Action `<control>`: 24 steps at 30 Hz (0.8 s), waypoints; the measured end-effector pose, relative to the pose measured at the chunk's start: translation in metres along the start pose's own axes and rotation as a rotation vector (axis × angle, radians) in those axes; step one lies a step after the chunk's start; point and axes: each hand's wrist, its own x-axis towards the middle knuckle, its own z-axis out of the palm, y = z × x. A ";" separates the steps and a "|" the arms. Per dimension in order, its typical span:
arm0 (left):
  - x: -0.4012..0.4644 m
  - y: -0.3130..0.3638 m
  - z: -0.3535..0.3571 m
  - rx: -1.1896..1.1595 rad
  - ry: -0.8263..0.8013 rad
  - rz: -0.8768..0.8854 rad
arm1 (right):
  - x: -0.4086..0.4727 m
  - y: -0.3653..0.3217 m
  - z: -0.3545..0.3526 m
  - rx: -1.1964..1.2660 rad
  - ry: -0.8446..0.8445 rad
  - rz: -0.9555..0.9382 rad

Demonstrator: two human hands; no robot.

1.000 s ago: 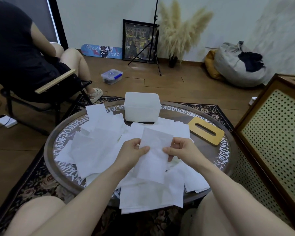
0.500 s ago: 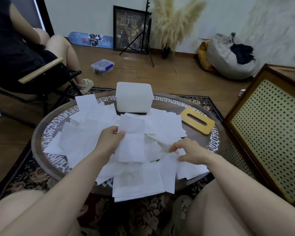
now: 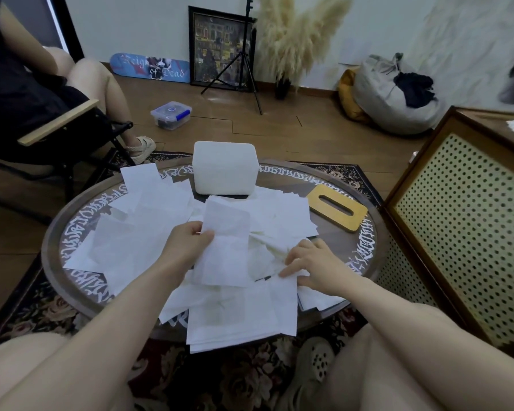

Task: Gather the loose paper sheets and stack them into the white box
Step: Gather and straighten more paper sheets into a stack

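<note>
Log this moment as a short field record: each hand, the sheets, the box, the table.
left hand: the left hand pinches a held sheet by its left edge, raised above the pile
right hand: the right hand reaches onto the loose sheets, fingers spread; grip on a sheet unclear
white box: the white box stands at the far side of the table, no sheets visible in it
wooden lid: the wooden lid lies flat, right of the box
table: the round table, mostly covered in paper

Dim, even indoor light with soft, faint shadows. Wide-angle bending curves the frame edges. The far right corner is smeared.
</note>
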 end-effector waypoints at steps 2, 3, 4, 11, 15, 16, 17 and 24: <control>0.000 0.000 0.000 0.002 0.000 -0.006 | 0.001 0.001 -0.002 0.072 0.019 0.034; 0.000 0.000 0.000 0.003 0.000 -0.008 | 0.001 0.001 -0.004 0.095 0.026 0.042; 0.000 0.000 0.000 0.003 -0.002 -0.010 | 0.000 0.001 -0.005 0.107 0.027 0.043; -0.002 0.000 -0.003 -0.019 -0.019 -0.013 | -0.001 -0.004 -0.008 0.211 0.062 0.056; -0.001 -0.001 -0.003 -0.019 -0.023 -0.020 | 0.002 -0.005 -0.012 0.360 0.162 0.239; -0.001 -0.001 -0.003 -0.020 -0.021 -0.022 | 0.003 -0.005 -0.015 0.394 0.183 0.284; -0.001 0.000 -0.003 -0.023 -0.018 -0.022 | 0.004 -0.005 -0.017 0.437 0.206 0.318; 0.004 -0.001 -0.003 -0.033 0.017 -0.012 | 0.011 -0.002 -0.034 0.998 0.465 0.533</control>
